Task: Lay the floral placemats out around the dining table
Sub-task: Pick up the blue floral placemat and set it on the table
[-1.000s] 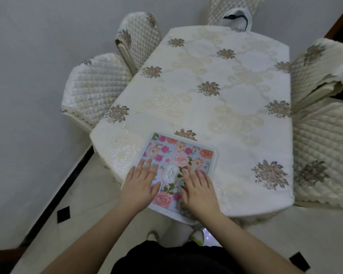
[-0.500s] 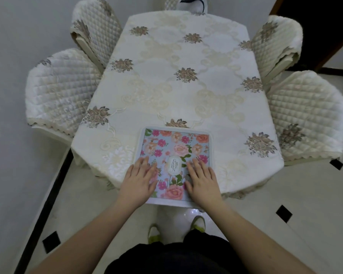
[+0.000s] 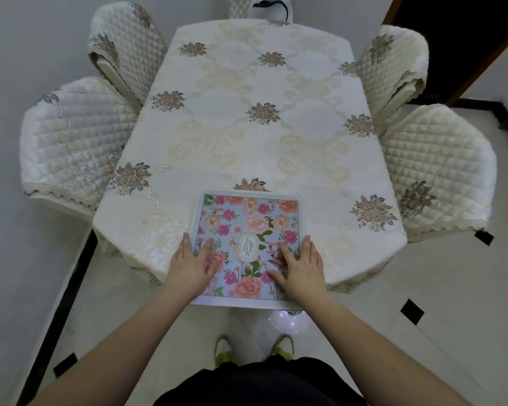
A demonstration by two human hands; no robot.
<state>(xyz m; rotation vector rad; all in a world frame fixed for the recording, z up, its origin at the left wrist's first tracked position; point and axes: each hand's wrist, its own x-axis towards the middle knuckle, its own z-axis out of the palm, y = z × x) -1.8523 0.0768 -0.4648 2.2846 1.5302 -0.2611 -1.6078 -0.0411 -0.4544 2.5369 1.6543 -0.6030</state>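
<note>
I stand at the near end of the dining table, both palms flat on a floral placemat that lies at the table's near edge, its near border reaching out over the edge toward me. My left hand rests on the mat's left side, fingers straight and close together, the outer ones lying along the white border. My right hand rests on the mat's right side, fingers straight and slightly spread, thumb angled inward over the pink blooms. Neither hand curls round or pinches anything; both simply press down. Between them sits the mat's oval label, lettered in dark print. The mat shows pink and peach flowers on pale blue inside a white margin, and I cannot tell whether it is one mat or a stack. The table wears a cream tablecloth embroidered with brown flower clusters. Quilted cream chair covers flank it: two on the left and two on the right, with another chair at the far end. My green-trimmed shoes show on the pale tiled floor below.
</note>
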